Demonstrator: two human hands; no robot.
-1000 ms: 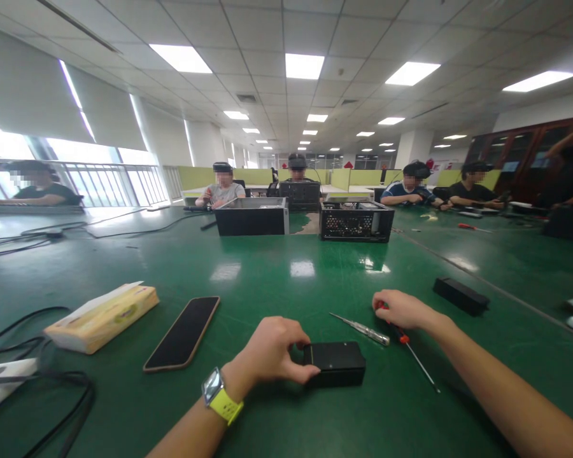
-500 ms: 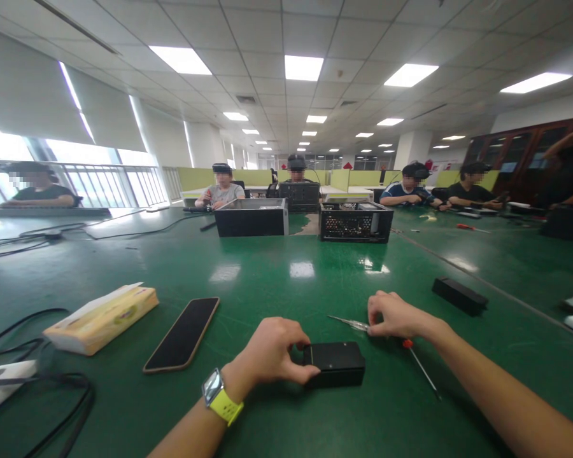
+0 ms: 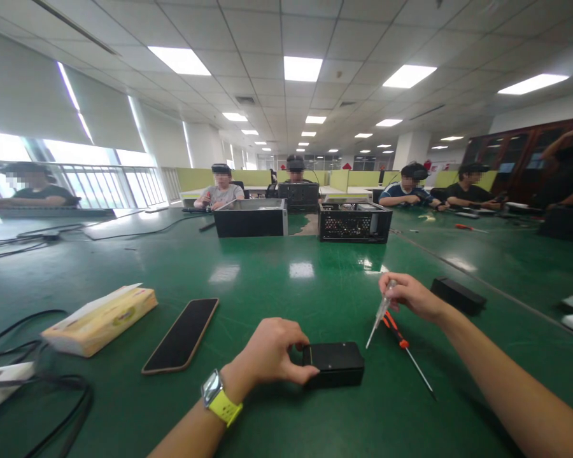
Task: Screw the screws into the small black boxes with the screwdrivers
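My left hand (image 3: pixel 270 353), with a yellow-strapped watch on its wrist, grips the left end of a small black box (image 3: pixel 335 364) lying on the green table (image 3: pixel 286 280). My right hand (image 3: pixel 410 294) is raised a little above the table and pinches the clear handle of a slim screwdriver (image 3: pixel 378 315), whose tip points down toward the box. A red-handled screwdriver (image 3: pixel 403 346) lies flat on the table just below that hand.
A black phone (image 3: pixel 182 334) and a tissue box (image 3: pixel 98 318) lie to the left, with black cables (image 3: pixel 33 381) at the far left. Another black box (image 3: pixel 457 294) sits right. Two open computer cases (image 3: pixel 305 219) stand farther back; several people sit beyond.
My right hand reached from the red-handled screwdriver to the clear-handled one, picked it up off the table and lifted it tip-down. My left hand stayed on the black box.
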